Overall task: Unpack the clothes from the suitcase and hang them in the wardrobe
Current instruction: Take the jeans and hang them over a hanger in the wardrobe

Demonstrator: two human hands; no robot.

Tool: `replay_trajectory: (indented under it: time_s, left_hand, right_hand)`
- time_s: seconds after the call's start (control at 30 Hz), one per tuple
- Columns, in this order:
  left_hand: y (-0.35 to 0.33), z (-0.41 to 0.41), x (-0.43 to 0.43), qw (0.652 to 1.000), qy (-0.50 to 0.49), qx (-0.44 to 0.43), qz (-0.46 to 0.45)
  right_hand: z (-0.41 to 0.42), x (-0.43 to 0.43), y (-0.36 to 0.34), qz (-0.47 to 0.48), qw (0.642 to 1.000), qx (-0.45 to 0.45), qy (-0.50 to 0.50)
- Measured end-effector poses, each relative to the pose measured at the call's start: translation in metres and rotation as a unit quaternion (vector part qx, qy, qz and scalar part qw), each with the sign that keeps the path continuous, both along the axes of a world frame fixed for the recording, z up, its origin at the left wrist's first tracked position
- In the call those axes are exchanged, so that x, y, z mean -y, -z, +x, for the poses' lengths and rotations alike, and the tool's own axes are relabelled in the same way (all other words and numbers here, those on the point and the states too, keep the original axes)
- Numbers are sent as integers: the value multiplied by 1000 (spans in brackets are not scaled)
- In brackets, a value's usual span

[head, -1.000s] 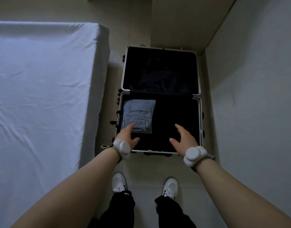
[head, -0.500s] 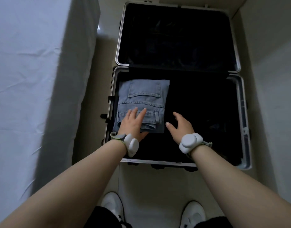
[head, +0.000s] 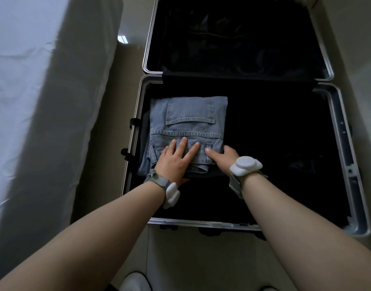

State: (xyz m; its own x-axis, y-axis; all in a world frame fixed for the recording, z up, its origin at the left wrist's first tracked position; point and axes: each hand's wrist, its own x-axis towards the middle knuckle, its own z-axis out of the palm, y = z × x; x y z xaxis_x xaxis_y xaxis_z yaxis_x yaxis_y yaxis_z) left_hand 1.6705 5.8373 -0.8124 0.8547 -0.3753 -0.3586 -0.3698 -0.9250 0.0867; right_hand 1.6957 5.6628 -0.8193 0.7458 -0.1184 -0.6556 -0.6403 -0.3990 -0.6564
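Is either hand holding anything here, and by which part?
The right hand pinches the folded jeans at their near right corner; left hand only rests flat on top.

Your suitcase [head: 201, 223] lies flat open on the floor [head: 201, 259], silver-rimmed, with both halves lined in black. The far half [head: 233, 38] is dark, and you cannot make out what it holds. In the near half, pushed against the left wall, sits a pair of folded jeans [head: 184, 131]. They are light blue denim, stacked in a neat rectangle, with a back pocket [head: 190, 112] facing up and the waistband toward you. The right side of that half is too dark for you to read.
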Motion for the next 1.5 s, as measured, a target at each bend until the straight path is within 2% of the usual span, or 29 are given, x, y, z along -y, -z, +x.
replay_trajectory:
  time_s: [0.13,0.23,0.33,0.43,0.5,0.57,0.63,0.67,0.7,0.8,0.87,0.97,1.13,1.2,1.3,1.4,1.5]
  left_hand:
    - [1,-3,1,999,-29,23,-33]
    - [-2,3,3,996,-61,1,-71]
    - [-12,16,-2,991,-74,-21,-107]
    - [-29,30,-11,981,-104,-25,-160]
    - [-40,37,-14,972,-124,-23,-198]
    - [-43,41,-17,967,-131,-17,-216]
    - [-42,40,-16,965,-121,-27,-230]
    - [-39,38,-15,966,-105,-41,-234]
    - [-36,36,-14,970,-86,-57,-221]
    - [-26,26,-7,989,-61,-44,-126]
    - [-28,23,-5,984,-94,-4,-151]
    - [-47,29,-7,958,-156,59,-232]
    - [-94,49,-11,944,-207,96,-238]
    - [-110,58,-13,957,-182,77,-212]
    - [-122,70,-16,984,-113,-29,-137]
    - [-119,75,-16,988,-65,-116,-78]
    - [-118,73,-19,986,-64,-106,-110]
  right_hand:
    - [-1,-7,-7,94,993,37,55]
    - [2,-10,-8,141,986,57,74]
    - [4,-6,-7,89,990,67,83]
    - [5,-2,-5,36,990,28,134]
    - [7,-5,-9,120,972,-6,202]
    - [11,-12,-21,258,929,-38,264]
    - [14,-19,-35,361,888,-57,279]
    - [15,-21,-41,379,883,-58,270]
    - [15,-23,-46,375,890,-48,255]
    - [17,-25,-46,267,935,14,234]
    - [17,-26,-47,214,952,56,211]
    - [16,-25,-63,210,953,117,183]
    - [25,-15,-100,262,941,65,203]
    - [23,-17,-115,247,951,26,186]
    - [23,-16,-136,233,952,-40,196]
    - [24,-14,-137,184,971,-12,153]
    - [21,-13,-132,146,983,23,106]
